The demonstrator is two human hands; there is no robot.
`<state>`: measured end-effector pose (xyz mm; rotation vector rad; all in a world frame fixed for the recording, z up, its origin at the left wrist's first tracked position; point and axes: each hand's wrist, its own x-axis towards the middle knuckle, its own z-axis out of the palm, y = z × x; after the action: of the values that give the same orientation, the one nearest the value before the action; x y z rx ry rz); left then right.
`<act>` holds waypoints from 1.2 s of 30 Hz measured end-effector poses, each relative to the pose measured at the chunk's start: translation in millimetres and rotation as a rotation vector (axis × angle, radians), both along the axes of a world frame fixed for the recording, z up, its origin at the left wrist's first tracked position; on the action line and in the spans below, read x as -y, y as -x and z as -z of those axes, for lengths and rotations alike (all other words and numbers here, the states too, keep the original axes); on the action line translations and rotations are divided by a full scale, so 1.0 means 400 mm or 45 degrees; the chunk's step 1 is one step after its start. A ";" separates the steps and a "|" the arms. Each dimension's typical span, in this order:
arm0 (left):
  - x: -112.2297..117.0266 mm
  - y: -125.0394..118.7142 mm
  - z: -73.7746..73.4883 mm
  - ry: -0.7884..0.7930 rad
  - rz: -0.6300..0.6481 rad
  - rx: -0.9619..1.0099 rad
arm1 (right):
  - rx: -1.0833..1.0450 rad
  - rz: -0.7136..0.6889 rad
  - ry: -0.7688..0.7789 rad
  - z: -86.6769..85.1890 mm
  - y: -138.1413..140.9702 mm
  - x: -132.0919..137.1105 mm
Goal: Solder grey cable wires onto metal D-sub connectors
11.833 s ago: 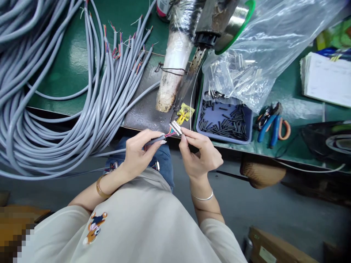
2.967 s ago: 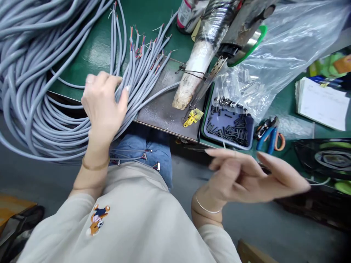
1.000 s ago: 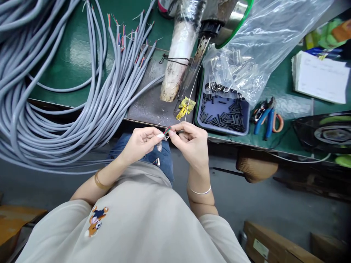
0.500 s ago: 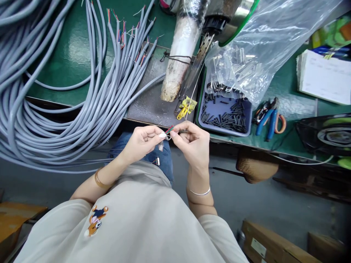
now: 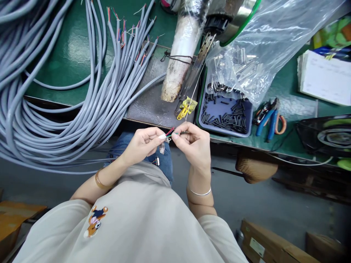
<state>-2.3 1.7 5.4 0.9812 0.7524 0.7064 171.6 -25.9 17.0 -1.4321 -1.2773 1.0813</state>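
Note:
At the front edge of the bench, my left hand (image 5: pixel 145 143) pinches the stripped end of a cable between thumb and fingertips. Thin coloured wires (image 5: pixel 170 130), red and green among them, fan out from that pinch. My right hand (image 5: pixel 194 145) is closed close beside it, thumb and forefinger on the green wire. A thin silvery strand (image 5: pixel 195 87) runs down from above to my right fingers; whether they grip it is hidden. A small connector (image 5: pixel 157 161) with wires shows over my lap.
Grey cables (image 5: pixel 106 106) with stripped ends fill the left. A white wrapped tube (image 5: pixel 175 73) and a yellow clip (image 5: pixel 183 112) lie ahead. On the right are a purple tray (image 5: pixel 219 128) of black tubes, a plastic bag (image 5: pixel 270 47) of connectors, blue-handled pliers (image 5: pixel 270 124) and a notepad (image 5: pixel 326 78).
The red and green wires, close together before, are now spread apart. The green one is bent toward my right fingers, and both hands stay nearly in place.

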 end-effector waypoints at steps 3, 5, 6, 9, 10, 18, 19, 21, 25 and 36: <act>0.000 0.005 0.006 0.005 0.018 0.034 | -0.026 0.007 -0.001 0.002 0.002 -0.001; -0.001 0.009 0.007 -0.003 0.021 0.017 | 0.040 0.027 -0.044 -0.003 0.005 0.000; -0.002 0.010 0.007 -0.007 0.021 0.005 | 0.076 0.033 -0.062 -0.007 0.006 0.000; -0.002 0.010 0.003 -0.023 0.023 -0.033 | 0.155 0.040 -0.090 -0.020 0.006 0.002; -0.002 0.010 0.002 -0.028 0.027 -0.040 | 0.173 0.036 -0.096 -0.022 0.005 0.003; 0.002 0.008 0.006 -0.135 0.042 -0.064 | 0.259 -0.018 -0.163 -0.028 -0.004 0.004; 0.002 0.008 0.007 -0.161 0.042 -0.070 | 0.269 -0.021 -0.173 -0.029 -0.004 0.005; 0.004 0.008 0.008 -0.215 0.035 -0.106 | 0.297 -0.028 -0.202 -0.030 -0.006 0.006; 0.009 0.009 0.012 -0.378 0.015 -0.249 | 0.361 -0.046 -0.236 -0.029 -0.011 0.009; 0.020 0.009 0.017 -0.978 -0.128 -0.431 | 0.379 0.000 -0.226 -0.019 -0.013 0.026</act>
<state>-5.8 -6.1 -1.5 1.8024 0.8412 0.9575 176.8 -36.3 24.5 -1.4934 -1.5419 0.7509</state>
